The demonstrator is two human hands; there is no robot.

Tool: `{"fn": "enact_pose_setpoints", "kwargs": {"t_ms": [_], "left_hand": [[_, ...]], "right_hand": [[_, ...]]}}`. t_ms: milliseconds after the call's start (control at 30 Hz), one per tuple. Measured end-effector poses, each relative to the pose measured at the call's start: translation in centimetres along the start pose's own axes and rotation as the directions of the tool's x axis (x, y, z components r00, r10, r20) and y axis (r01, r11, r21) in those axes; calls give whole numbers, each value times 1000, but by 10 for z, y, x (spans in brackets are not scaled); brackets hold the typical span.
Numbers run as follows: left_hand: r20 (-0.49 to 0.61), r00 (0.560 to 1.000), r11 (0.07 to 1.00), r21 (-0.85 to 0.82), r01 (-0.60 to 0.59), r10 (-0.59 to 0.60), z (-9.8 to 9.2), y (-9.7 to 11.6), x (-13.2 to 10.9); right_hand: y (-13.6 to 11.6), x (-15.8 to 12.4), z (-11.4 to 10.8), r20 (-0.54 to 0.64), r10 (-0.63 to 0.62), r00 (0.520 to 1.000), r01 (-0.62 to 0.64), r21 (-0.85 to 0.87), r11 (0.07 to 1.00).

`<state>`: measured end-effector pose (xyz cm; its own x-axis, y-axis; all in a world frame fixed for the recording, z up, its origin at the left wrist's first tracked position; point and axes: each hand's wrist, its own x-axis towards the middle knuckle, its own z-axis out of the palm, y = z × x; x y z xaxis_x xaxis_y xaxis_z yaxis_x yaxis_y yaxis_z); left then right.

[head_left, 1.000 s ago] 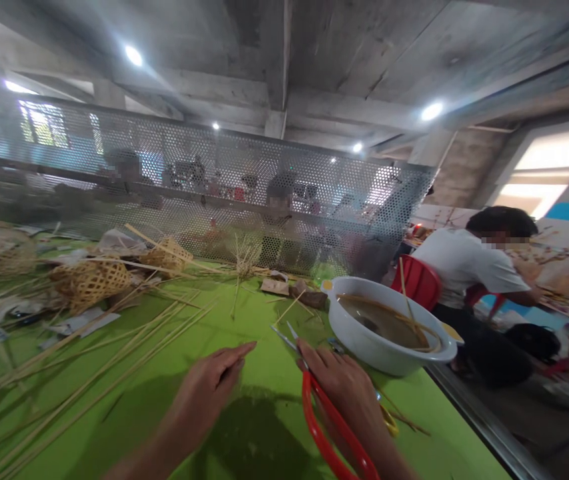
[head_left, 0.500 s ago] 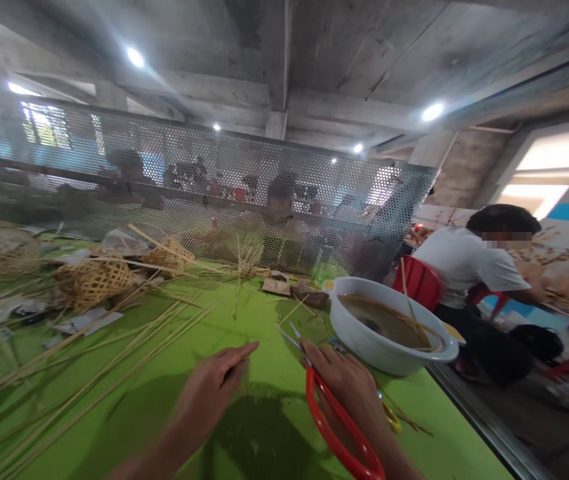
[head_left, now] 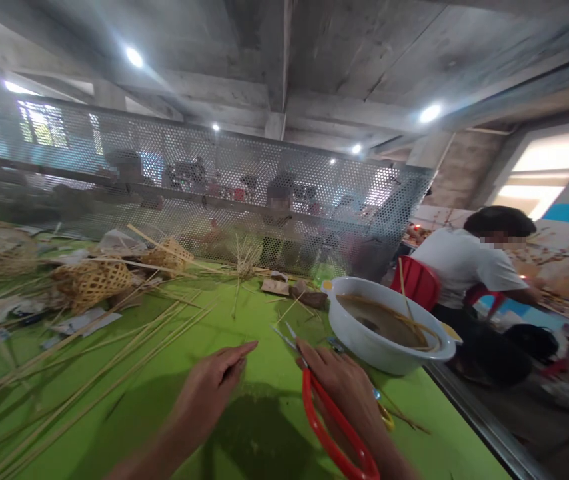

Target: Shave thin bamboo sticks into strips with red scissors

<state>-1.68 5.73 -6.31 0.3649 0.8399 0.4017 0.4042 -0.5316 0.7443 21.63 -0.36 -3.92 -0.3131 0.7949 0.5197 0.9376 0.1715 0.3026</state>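
Note:
Over the green tabletop point(head_left: 249, 310), my left hand point(head_left: 212, 380) is open, fingers stretched forward and nothing in it. My right hand point(head_left: 337, 377) is closed on a pair of scissors point(head_left: 315, 410) with big red handle loops. Their metal blades point away from me and stand a little apart, with nothing between them. Some of the handle is hidden by the hand. Right of this hand is a white basin point(head_left: 389, 357) of cloudy water, with bamboo strips point(head_left: 407, 303) leaning in it. Long thin bamboo strips point(head_left: 129, 357) lie to the left of my left hand.
Woven bamboo baskets point(head_left: 92, 280) and paper scraps point(head_left: 87, 323) lie at the back left. A perforated metal screen point(head_left: 234, 200) borders the far edge. A yellow-handled tool point(head_left: 387, 419) lies by my right wrist. A person point(head_left: 469, 260) sits beyond the table's right edge.
The scissors and my right hand have shifted very slightly left in view, along with the basin. My left hand is nearly unchanged.

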Motion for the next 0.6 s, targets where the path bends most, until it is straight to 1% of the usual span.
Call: {"fn": "enact_pose_setpoints", "kwargs": {"t_ms": [67, 200, 267, 400, 467, 533, 600], "left_hand": [[13, 1000, 1000, -8, 12, -12, 0, -1, 0], [32, 999, 997, -65, 36, -34, 0, -1, 1], [27, 998, 991, -122, 63, -60, 0, 1, 1], [65, 985, 959, -225, 172, -161, 0, 5, 2], [97, 972, 935, -269, 231, -212, 2, 4, 2], [126, 962, 903, -334, 271, -242, 5, 2, 3], [173, 949, 859, -405, 313, -263, 7, -2, 4]], "right_hand": [[0, -1, 1, 3, 31, 1000, -31, 13, 999], [0, -2, 3, -11, -11, 1000, 12, 58, 998], [2, -3, 5, -20, -2, 1000, 4, 82, 997], [5, -4, 10, -46, 56, 997, -48, 146, 988], [4, -3, 13, -55, 39, 998, -30, 153, 988], [2, -3, 16, -60, -4, 998, 15, 170, 985], [2, -2, 18, -70, 5, 998, 9, 208, 978]]}}
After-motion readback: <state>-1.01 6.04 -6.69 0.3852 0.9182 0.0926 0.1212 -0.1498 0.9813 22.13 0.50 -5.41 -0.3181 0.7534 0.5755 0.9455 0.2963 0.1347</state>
